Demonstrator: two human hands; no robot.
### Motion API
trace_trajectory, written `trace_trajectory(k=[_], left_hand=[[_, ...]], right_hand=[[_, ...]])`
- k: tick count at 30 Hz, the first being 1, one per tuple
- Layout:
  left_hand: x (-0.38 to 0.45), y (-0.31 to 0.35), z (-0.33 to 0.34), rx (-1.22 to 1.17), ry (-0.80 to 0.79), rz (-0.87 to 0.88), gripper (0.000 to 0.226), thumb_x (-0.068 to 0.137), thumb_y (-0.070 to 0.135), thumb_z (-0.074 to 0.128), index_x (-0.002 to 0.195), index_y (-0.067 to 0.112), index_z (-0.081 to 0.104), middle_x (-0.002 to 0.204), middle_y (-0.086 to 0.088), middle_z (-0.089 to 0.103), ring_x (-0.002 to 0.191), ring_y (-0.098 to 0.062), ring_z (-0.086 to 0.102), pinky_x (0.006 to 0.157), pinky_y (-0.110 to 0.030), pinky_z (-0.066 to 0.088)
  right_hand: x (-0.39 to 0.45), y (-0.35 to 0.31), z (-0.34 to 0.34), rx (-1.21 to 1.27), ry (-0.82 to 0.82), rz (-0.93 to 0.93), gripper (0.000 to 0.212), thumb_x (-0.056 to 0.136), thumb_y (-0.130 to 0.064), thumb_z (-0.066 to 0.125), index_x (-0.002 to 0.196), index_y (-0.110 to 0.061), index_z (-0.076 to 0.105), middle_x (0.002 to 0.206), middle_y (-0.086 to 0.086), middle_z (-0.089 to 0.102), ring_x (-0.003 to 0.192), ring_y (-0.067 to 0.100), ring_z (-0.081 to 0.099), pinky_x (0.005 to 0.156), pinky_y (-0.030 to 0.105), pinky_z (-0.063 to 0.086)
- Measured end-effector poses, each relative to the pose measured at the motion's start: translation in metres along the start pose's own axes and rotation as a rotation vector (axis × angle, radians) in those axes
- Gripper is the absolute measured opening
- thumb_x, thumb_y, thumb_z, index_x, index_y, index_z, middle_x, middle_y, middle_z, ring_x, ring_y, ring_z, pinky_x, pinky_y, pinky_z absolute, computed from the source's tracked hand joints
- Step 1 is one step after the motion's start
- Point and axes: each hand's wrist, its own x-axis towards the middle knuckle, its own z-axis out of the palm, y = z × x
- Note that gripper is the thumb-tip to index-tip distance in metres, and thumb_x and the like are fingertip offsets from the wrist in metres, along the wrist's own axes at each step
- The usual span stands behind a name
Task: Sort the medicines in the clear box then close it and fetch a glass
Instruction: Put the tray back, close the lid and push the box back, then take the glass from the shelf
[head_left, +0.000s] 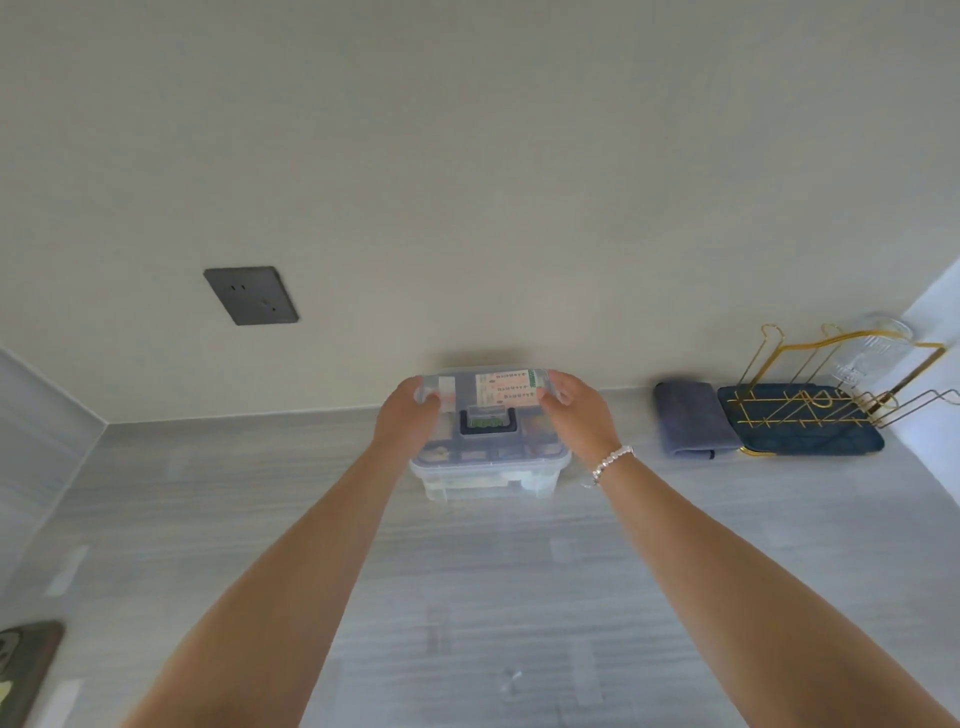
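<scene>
Against the bench's (311, 519) back edge, by the wall, sits the clear box (488, 475), both hands holding its lid (485, 389) above it: left hand (413, 415) and right hand (576, 408) have fingers curled round the lid's ends. Medicine packets (504, 392) show through it. Lowered askew, the lid could catch the dark handle (487, 428) and fail to seat. A glass (867, 353) waits on the gold rack (831, 384) toward the right corner.
</scene>
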Motion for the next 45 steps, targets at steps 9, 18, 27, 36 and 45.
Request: trace_trajectory(k=[9,18,27,36,45], left_hand=[[-0.120,0.070,-0.085,-0.349,0.175,0.310,0.024,0.093,0.018,0.043,0.106,0.023,0.062,0.101,0.001,0.064,0.082,-0.008,0.067,0.078,-0.027,0.050],[-0.225,0.095,-0.199,-0.389,0.362,0.581,0.027,0.094,0.016,0.044,0.094,0.037,0.062,0.090,0.007,0.067,0.073,-0.003,0.068,0.076,-0.029,0.054],[-0.273,0.082,-0.322,-0.335,0.434,0.820,0.025,0.093,0.017,0.046,0.097,0.029,0.068,0.084,0.010,0.070,0.071,-0.007,0.068,0.066,-0.018,0.052],[-0.265,0.082,-0.447,-0.334,0.563,0.916,0.019,0.092,0.019,0.049,0.096,0.025,0.067,0.081,0.009,0.066,0.062,0.001,0.063,0.055,-0.012,0.043],[-0.185,0.073,-0.533,-0.289,0.779,0.688,0.033,0.088,0.023,0.059,0.119,0.011,0.054,0.126,-0.009,0.052,0.110,-0.018,0.052,0.092,-0.025,0.039]], right_hand=[[-0.087,-0.125,-0.048,0.254,0.075,-0.442,0.023,0.088,-0.021,0.056,0.109,-0.028,0.063,0.089,-0.018,0.063,0.079,-0.016,0.054,0.068,-0.003,0.038],[-0.176,-0.236,-0.061,0.299,-0.020,-0.833,0.022,0.087,-0.022,0.059,0.107,-0.031,0.062,0.084,-0.011,0.064,0.075,0.005,0.060,0.064,0.007,0.043],[-0.235,-0.348,-0.018,0.370,0.021,-1.046,0.025,0.081,-0.033,0.058,0.105,-0.039,0.060,0.084,-0.012,0.066,0.081,0.012,0.066,0.072,0.027,0.056],[-0.253,-0.463,0.042,0.336,0.065,-1.173,0.026,0.086,-0.024,0.061,0.111,-0.030,0.059,0.083,-0.013,0.064,0.076,0.004,0.064,0.073,0.017,0.053],[-0.188,-0.561,0.102,0.137,0.056,-0.950,0.041,0.084,-0.035,0.062,0.121,-0.021,0.053,0.106,-0.001,0.061,0.084,0.012,0.059,0.074,0.020,0.042]])
